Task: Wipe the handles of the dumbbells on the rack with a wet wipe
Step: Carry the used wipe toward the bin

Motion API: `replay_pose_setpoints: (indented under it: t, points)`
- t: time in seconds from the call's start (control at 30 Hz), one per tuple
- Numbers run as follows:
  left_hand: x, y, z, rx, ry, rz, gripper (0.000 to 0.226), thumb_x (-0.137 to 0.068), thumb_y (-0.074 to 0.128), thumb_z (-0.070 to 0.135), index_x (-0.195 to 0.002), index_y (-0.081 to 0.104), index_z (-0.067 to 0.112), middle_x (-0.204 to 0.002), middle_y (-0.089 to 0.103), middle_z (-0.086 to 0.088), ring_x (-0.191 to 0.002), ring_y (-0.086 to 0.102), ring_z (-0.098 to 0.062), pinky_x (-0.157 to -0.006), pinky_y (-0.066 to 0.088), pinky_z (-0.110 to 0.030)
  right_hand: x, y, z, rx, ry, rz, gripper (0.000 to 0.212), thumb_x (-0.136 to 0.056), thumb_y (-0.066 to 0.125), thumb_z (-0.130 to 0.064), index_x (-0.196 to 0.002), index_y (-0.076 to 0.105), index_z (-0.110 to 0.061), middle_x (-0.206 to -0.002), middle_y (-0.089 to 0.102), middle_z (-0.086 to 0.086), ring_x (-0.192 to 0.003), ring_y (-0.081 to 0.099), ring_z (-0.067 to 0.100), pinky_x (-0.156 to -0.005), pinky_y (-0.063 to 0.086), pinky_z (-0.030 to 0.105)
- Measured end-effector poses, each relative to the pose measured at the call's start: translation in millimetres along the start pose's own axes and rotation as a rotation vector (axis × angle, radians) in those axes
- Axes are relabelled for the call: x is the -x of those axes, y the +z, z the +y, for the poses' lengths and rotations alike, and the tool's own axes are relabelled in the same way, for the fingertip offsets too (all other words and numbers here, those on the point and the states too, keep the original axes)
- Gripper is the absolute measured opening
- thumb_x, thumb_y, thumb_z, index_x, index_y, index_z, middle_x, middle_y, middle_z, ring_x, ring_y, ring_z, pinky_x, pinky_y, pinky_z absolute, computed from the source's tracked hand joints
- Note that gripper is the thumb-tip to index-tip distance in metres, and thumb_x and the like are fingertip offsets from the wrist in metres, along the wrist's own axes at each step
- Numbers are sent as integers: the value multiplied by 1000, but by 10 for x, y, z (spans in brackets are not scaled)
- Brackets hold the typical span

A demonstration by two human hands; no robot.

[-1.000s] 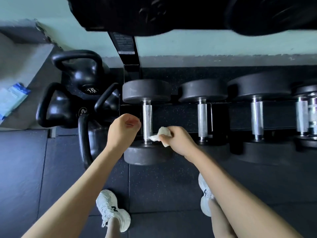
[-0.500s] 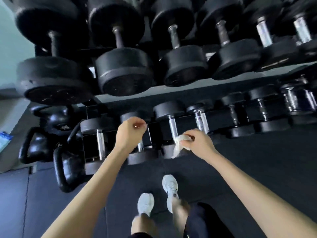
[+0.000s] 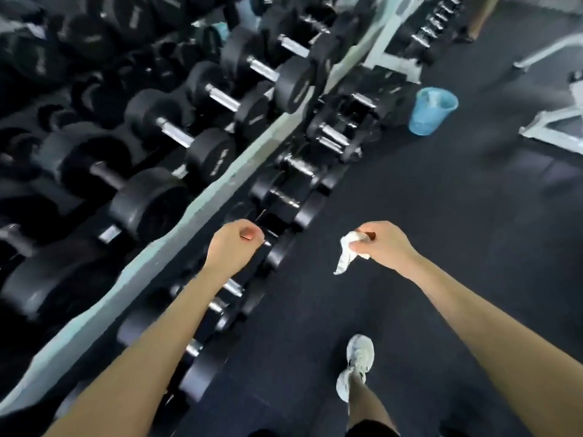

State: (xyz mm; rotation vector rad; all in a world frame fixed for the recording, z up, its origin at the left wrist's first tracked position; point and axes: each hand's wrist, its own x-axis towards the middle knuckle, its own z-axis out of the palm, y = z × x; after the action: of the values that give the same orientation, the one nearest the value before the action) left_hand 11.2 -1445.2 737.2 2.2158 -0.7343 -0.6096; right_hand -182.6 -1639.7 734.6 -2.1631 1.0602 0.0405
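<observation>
floor (image 3: pixel 441 247): dark rubber | rack (image 3: pixel 249 168) left, dumbbells (image 3: pixel 176 134) in tiers | blue bin (image 3: pixel 432 111) far right, contents unclear | right grip (image 3: pixel 385 244) pinches wet wipe (image 3: pixel 347 255) | left grip (image 3: pixel 233 244) curled, empty

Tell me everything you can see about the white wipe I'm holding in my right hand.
The wipe is a white, thin, soft-looking sheet, crumpled into a bunch. Its upper part is pinched in the right hand, and a twisted tail hangs down and to the left below the hand. It is held in the air over the dark floor, apart from the dumbbells on the lower tier of the rack, and touches nothing but the hand. The picture cannot show whether it is damp.
</observation>
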Motion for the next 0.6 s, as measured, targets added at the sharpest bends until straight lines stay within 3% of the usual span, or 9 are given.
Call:
replay_pose_setpoints:
  t: [0.07,0.23,0.37,0.6]
  points:
    - [-402,353,535,-11,69,-46,8,-89,58,22,-90,65,18,-83,64,9,-78,58,-8,-63,40,-15,-209,-479,350,-16,50,50,30,-71,59,-20,-48,40,-18,-59,50,-3,-54,44,15,-52,31,27]
    - [-1368,1330,1848,-31,153,-131,14,-88,58,22,-92,67,12,-90,67,2,-88,60,-15,-72,42,-24,-830,-1645,1287,-145,141,130,25,-74,60,-18,-54,44,-16,-60,50,-4,-57,43,14,-55,33,27]
    - [-2109,2085,2521,-9,144,-221,6,-86,63,25,-86,66,21,-90,68,4,-92,63,-15,-82,47,-28,-1445,-2359,2016,-176,163,124,21,-74,62,-20,-61,49,-9,-61,51,-3,-59,46,15,-59,36,29]
    - [-3496,2983,3569,-14,138,-227,13,-87,63,27,-92,68,15,-95,69,2,-91,62,-13,-79,44,-24,-2822,-3417,2824,-209,216,143,22,-74,62,-22,-57,49,-16,-58,54,-6,-59,50,15,-58,39,29]
